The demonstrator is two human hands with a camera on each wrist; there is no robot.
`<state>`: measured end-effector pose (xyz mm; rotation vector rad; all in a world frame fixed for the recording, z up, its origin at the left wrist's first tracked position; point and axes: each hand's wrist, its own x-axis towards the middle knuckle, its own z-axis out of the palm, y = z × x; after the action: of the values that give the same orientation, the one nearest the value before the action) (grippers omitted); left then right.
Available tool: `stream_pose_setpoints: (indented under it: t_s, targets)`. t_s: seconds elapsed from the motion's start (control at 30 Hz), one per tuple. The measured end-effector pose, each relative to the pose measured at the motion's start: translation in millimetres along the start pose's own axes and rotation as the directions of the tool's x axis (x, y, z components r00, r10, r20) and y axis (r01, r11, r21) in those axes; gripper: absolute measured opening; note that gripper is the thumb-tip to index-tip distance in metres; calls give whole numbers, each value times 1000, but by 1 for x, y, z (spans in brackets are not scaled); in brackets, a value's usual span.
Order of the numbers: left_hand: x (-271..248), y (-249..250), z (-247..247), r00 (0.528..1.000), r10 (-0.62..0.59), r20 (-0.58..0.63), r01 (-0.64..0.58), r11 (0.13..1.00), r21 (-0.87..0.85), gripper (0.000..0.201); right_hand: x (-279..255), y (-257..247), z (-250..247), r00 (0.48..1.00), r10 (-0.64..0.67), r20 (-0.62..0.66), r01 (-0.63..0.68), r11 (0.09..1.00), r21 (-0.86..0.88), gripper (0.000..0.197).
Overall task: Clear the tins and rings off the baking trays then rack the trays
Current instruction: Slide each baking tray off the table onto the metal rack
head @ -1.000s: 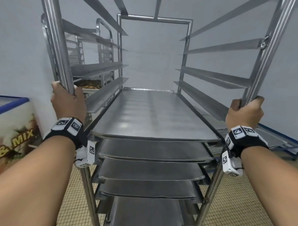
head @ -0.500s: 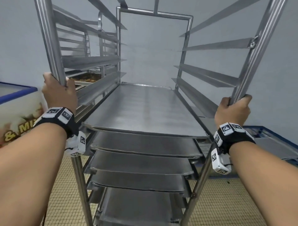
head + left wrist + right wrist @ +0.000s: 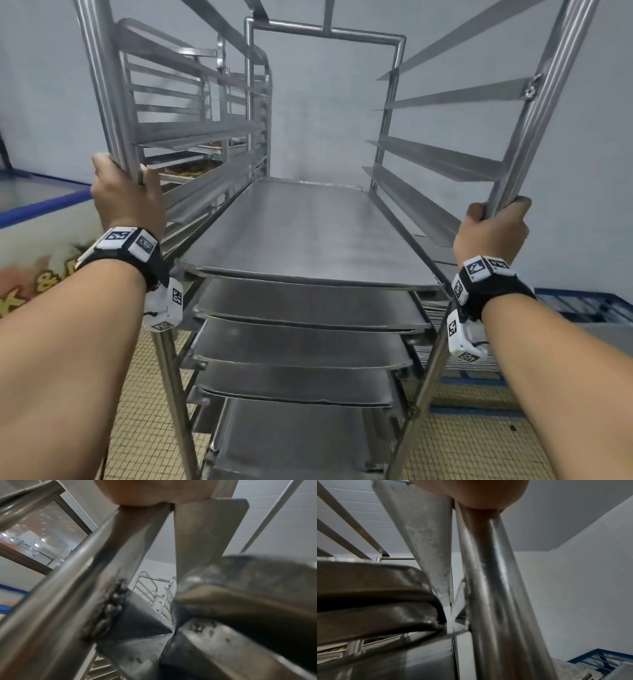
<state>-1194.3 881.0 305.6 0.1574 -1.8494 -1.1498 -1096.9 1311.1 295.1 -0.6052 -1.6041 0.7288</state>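
Note:
A steel tray rack point(image 3: 325, 34) stands in front of me in the head view, with several empty baking trays stacked on its runners. The top tray point(image 3: 308, 236) is bare. My left hand point(image 3: 126, 195) grips the rack's front left post point(image 3: 113, 113). My right hand point(image 3: 493, 226) grips the front right post point(image 3: 534, 120). In the left wrist view the left post point(image 3: 89, 574) runs under my palm, beside a tray corner point(image 3: 248, 588). The right wrist view shows the right post point(image 3: 494, 588) and a tray's rolled rim point(image 3: 385, 601). No tins or rings are in view.
A second rack point(image 3: 191, 102) stands behind on the left, holding a tray of baked goods point(image 3: 191, 168). A chest freezer point(image 3: 37, 219) with a blue rim is at the left. Blue-framed equipment point(image 3: 582, 305) sits low at the right. The floor is small yellow tiles point(image 3: 479, 445).
The rack and both hands on its posts have shifted in view, and the second rack behind it and the blue-framed equipment at the right show more. Both grips are unchanged.

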Motion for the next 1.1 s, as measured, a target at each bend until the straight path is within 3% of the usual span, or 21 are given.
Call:
stream_pose_setpoints:
  t_s: [0.23,0.6,1.1]
  targets:
    - [10,5,62,999,-53,9,53,998,-33,33,36,28,55,1000,-5,-11,5,1000,2,29]
    - [47,-11,172,1000,-26,-6,26,999,19,37,87,62,154,998,-48,-49,50,998,34,25]
    - [91,-13,321,999,-33,23,33,999,22,33,160,109,290,998,-26,-63,27,999,17,28]
